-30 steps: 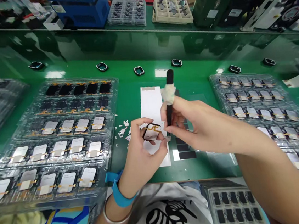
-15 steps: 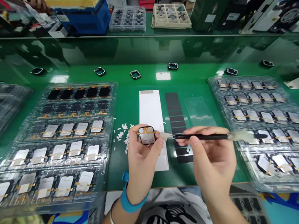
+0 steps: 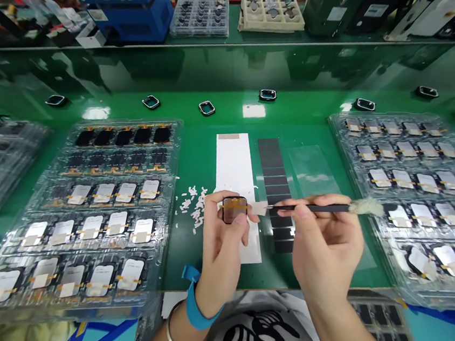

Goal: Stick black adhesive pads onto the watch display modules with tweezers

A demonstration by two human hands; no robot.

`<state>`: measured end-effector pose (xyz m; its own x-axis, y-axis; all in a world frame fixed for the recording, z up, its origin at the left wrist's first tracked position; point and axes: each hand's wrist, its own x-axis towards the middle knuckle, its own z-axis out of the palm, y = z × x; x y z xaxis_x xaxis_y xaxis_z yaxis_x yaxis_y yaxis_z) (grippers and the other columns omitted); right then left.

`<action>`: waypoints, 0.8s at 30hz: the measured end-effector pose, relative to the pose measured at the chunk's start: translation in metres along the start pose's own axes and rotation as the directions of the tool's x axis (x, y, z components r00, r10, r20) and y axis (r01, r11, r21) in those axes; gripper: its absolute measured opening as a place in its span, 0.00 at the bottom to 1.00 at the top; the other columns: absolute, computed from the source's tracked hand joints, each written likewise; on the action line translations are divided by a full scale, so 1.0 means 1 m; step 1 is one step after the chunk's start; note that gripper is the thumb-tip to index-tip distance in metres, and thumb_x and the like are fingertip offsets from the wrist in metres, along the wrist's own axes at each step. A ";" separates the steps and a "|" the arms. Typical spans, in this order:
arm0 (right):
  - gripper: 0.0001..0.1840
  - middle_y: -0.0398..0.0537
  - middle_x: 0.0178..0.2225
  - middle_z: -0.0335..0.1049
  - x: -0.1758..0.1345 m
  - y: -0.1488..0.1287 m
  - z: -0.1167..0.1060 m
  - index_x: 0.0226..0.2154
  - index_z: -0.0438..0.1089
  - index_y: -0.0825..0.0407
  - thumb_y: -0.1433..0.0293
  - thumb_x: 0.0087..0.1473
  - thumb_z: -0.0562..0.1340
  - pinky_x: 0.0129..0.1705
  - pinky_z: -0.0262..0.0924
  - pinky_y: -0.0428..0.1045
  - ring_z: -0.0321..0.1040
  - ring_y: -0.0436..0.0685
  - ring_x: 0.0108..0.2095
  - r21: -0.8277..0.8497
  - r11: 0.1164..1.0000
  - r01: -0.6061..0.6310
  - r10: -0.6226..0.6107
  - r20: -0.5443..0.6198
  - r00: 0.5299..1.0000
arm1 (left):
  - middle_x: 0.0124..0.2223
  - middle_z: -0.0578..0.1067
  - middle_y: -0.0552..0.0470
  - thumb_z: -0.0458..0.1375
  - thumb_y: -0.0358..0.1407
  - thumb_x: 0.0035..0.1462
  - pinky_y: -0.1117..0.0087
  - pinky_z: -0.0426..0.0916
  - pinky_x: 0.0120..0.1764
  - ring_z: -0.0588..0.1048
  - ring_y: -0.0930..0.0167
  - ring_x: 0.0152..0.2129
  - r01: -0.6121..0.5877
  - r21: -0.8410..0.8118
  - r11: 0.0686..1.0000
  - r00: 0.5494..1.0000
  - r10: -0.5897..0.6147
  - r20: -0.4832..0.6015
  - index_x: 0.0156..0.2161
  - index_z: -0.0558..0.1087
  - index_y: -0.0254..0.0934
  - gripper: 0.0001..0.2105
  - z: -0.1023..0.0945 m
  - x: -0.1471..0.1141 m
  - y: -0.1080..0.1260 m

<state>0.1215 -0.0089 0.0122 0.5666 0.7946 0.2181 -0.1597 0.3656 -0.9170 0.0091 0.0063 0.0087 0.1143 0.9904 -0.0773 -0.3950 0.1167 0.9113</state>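
My left hand is closed on a small watch display, its dark-rimmed back and orange flex cable facing me. A blue strap circles that wrist. Black tweezers lie pinched between the thumb and fingers of my right hand, level and pointing left. At their tips is a small pale piece of film, just right of the display; whether the two touch I cannot tell. Pale fluffy material is wrapped round the tweezers' rear end. Beneath my left hand lies a white strip sheet.
Clear trays of displays stand left and right. White scraps are scattered beside my left hand. A row of dark strips and a transparent sheet lie on the green mat. Several watch frames sit farther back, below a shelf.
The display has tilted, so its back now looks brownish rather than pale. The pale film stands slightly farther right of it. My whole view has also shifted a little.
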 end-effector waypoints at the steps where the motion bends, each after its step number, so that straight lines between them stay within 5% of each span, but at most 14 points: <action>1: 0.10 0.40 0.33 0.74 0.000 0.001 0.003 0.38 0.67 0.49 0.78 0.55 0.65 0.37 0.76 0.45 0.78 0.50 0.35 -0.007 1.000 -0.001 0.001 0.024 1.000 | 0.28 0.70 0.58 0.55 0.40 0.67 0.77 0.61 0.27 0.63 0.78 0.21 0.013 -0.007 1.000 1.000 -0.013 0.018 0.46 0.66 0.41 0.07 0.000 -0.001 0.001; 24: 0.12 0.40 0.33 0.70 -0.010 0.010 0.018 0.38 0.64 0.47 0.78 0.56 0.64 0.37 0.78 0.47 0.80 0.54 0.37 -0.060 0.998 0.002 0.000 0.034 0.999 | 0.31 0.71 0.57 0.53 0.41 0.68 0.81 0.62 0.25 0.65 0.80 0.20 0.049 -0.072 0.996 0.995 -0.055 -0.089 0.41 0.65 0.41 0.06 0.005 0.000 -0.003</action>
<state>0.0995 -0.0043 0.0065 0.5390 0.8105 0.2291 -0.1097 0.3372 -0.9350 0.0151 0.0059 0.0084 0.0547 0.9851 -0.1630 -0.4539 0.1699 0.8747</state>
